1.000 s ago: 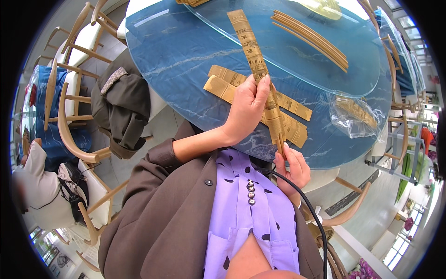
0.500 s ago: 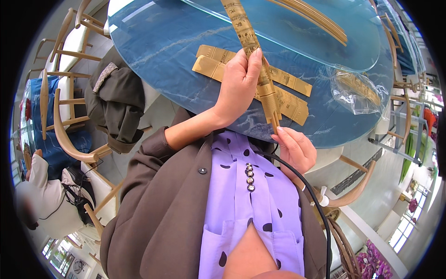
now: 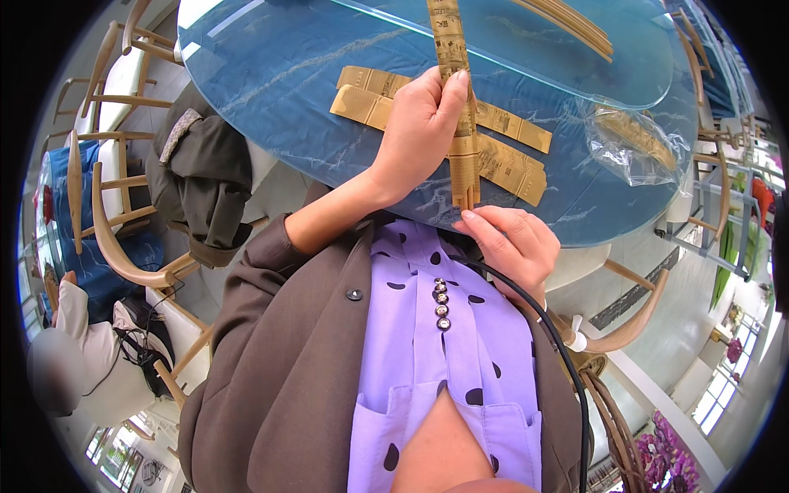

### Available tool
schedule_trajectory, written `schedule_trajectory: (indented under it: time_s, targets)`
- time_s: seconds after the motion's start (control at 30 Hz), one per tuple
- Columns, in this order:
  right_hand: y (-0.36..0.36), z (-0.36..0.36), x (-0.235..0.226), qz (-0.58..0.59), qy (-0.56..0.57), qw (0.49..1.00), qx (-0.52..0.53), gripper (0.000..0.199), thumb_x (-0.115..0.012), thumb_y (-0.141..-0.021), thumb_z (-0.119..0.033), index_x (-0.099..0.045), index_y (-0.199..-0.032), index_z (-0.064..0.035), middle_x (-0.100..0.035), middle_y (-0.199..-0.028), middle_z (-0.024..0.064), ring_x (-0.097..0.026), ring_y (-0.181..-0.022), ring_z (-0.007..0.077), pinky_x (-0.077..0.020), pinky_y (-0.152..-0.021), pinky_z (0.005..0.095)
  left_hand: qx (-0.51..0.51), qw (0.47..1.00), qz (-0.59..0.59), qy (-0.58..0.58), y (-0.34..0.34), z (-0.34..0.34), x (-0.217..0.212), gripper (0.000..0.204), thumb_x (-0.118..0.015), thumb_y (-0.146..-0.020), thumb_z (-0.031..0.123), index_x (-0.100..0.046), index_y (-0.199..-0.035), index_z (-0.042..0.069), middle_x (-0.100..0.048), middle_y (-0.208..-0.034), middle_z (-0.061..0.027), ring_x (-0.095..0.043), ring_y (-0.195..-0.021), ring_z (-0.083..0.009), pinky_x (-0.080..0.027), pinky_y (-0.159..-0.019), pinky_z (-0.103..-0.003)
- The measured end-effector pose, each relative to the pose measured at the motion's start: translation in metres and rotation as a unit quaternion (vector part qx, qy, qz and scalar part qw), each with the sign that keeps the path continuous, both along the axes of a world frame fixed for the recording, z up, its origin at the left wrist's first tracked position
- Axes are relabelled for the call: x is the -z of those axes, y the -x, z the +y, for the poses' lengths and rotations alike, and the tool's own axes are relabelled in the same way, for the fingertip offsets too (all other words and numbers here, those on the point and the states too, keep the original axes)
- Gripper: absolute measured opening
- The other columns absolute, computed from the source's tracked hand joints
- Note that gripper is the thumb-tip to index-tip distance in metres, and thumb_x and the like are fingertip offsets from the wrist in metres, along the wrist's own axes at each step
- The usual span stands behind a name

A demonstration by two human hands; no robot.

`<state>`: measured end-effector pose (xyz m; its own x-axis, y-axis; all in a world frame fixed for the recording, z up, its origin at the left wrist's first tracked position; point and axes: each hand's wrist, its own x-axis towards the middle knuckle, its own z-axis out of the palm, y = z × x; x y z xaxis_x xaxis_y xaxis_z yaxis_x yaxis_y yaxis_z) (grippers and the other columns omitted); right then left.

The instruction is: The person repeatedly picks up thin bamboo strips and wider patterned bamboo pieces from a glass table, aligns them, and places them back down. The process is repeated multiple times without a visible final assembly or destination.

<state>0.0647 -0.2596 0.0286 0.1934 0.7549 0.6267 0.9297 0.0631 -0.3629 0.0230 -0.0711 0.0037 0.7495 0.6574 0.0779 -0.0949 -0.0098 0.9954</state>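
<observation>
My left hand (image 3: pixel 417 135) is closed around the middle of a long gold paper chopstick sleeve (image 3: pixel 449 37) with dark print, holding it nearly upright over the table edge. Thin wooden chopsticks (image 3: pixel 468 200) poke a little out of its lower end. The fingertips of my right hand (image 3: pixel 519 245) pinch at those tips. Behind the sleeve, several flat gold paper sleeves (image 3: pixel 511 169) lie across the blue marbled table (image 3: pixel 279 103), partly covered by my left hand and the held sleeve.
More chopsticks (image 3: pixel 567 29) lie bundled on the glass turntable (image 3: pixel 641 90). A clear plastic bag (image 3: pixel 629 146) with gold sleeves rests at the right. A black cable (image 3: pixel 559 341) runs beside my right arm. To the left stands a chair (image 3: pixel 111 234) near a dark jacket (image 3: pixel 201 177); another person sits beyond.
The held sleeve has swung from a slant to nearly upright, its lower end shifting left. My right hand has moved slightly left and up with the chopstick tips. The whole view has shifted a little.
</observation>
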Motion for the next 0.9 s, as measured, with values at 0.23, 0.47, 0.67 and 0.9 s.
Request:
schedule_trajectory:
  time_s: [0.23,0.47,0.67,0.9]
  targets:
    - [-0.001,0.002,0.004,-0.025,0.004,1.000,0.012,0.032,-0.084,-0.063,-0.011,-0.075,-0.094,-0.0088,-0.066,-0.087,0.0026,-0.065,-0.072,0.0189,-0.0504,-0.059,0.0289,0.002,1.000,0.006,0.016,-0.001,0.002,-0.002,0.035,-0.051,-0.105,0.028,-0.057,-0.085,0.000,-0.050,-0.066,0.0017,-0.041,-0.063,-0.0059,-0.039,-0.057,-0.027]
    - [0.000,0.007,0.004,-0.012,-0.011,1.000,0.024,0.030,-0.084,-0.061,-0.011,-0.076,-0.090,-0.0105,-0.065,-0.084,0.0005,-0.062,-0.072,0.0187,-0.0500,-0.060,0.0301,-0.004,1.000,0.008,-0.024,-0.003,0.000,0.001,0.036,-0.051,-0.105,0.027,-0.054,-0.083,-0.001,-0.044,-0.061,-0.0010,-0.037,-0.059,-0.0082,-0.036,-0.053,-0.031]
    - [0.001,0.009,0.007,-0.018,-0.006,0.998,0.059,0.026,-0.084,-0.062,-0.013,-0.076,-0.088,-0.0149,-0.064,-0.083,-0.0020,-0.061,-0.074,0.0183,-0.0456,-0.062,0.0315,-0.011,1.000,-0.002,-0.023,-0.003,-0.002,-0.008,0.035,-0.052,-0.104,0.025,-0.052,-0.082,-0.001,-0.045,-0.060,-0.0037,-0.038,-0.057,-0.0100,-0.035,-0.052,-0.032]
    - [0.000,0.012,0.005,-0.020,-0.004,0.997,0.078,0.025,-0.082,-0.062,-0.011,-0.076,-0.086,-0.0149,-0.064,-0.082,-0.0025,-0.060,-0.074,0.0184,-0.0429,-0.064,0.0311,0.004,1.000,0.006,-0.028,-0.002,-0.003,-0.005,0.034,-0.052,-0.104,0.025,-0.052,-0.082,-0.002,-0.045,-0.058,-0.0059,-0.037,-0.056,-0.0111,-0.035,-0.051,-0.034]
